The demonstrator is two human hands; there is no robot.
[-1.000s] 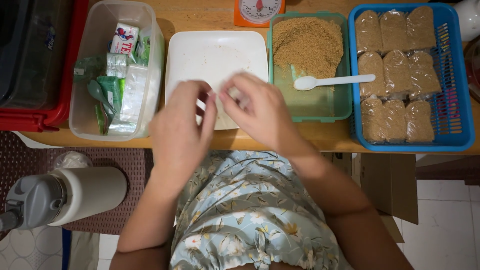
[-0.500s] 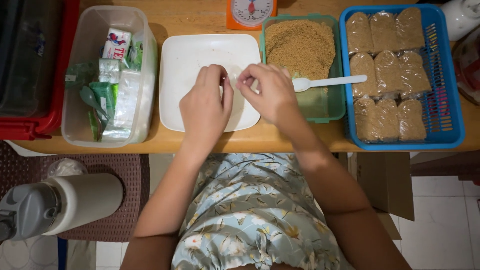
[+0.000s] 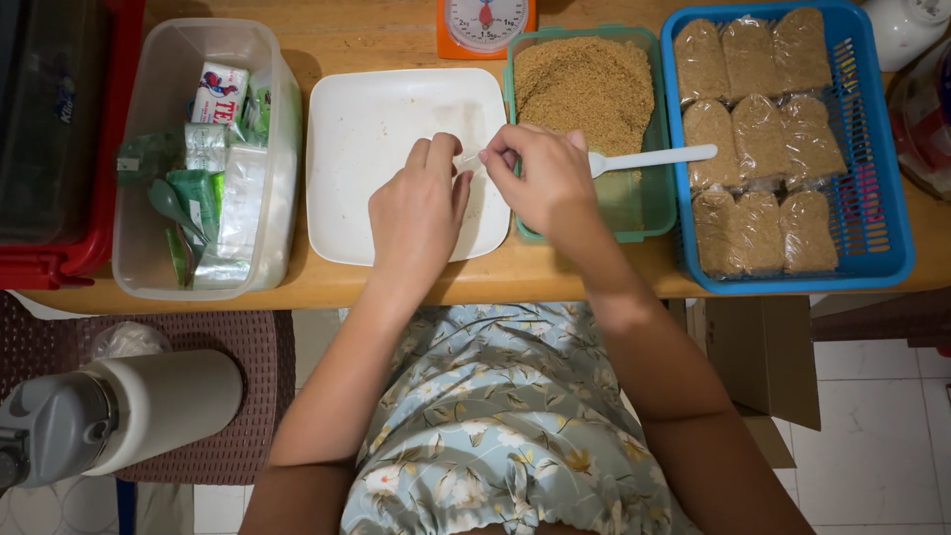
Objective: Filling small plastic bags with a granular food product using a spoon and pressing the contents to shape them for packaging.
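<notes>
A: Head view: both hands, left hand [image 3: 416, 213] and right hand [image 3: 543, 178], pinch a small clear plastic bag [image 3: 468, 159] together over the white tray [image 3: 342, 129].
B: Probably flimsy, slippery; hold its mouth edges.

bright warm overhead light, soft shadows, sharp centre, slight edge distortion

Spoon [image 3: 649, 159] in tub [image 3: 634, 213]; tray [image 3: 342, 198] left
</notes>
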